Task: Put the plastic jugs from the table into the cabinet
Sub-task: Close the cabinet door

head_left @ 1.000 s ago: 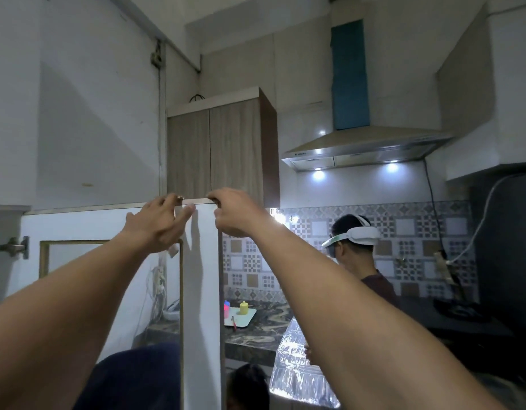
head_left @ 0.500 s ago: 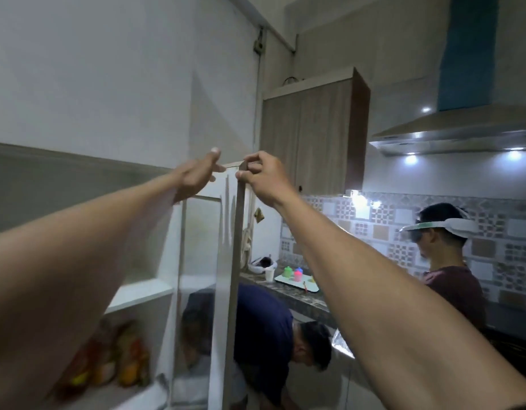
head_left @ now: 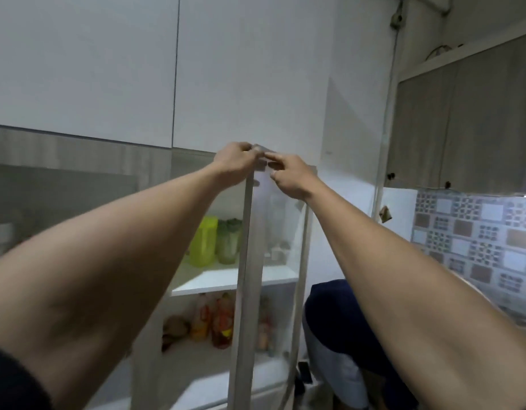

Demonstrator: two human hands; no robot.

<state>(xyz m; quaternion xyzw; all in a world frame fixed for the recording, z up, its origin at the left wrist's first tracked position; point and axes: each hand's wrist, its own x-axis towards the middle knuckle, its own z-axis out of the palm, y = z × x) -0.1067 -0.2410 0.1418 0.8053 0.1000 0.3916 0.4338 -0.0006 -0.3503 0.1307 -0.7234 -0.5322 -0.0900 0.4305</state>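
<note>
Left hand and right hand pinch top edge of glass cabinet door | yellow-green jug, green jug already on upper shelf | risk: fingers caught if door swings shut

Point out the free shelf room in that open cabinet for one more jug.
Upper shelf: bare white board in front of and right of the yellow-green jug and the green jug, up to the door frame. The lower shelf is crowded at the back with bottles; only its front is bare.
</note>
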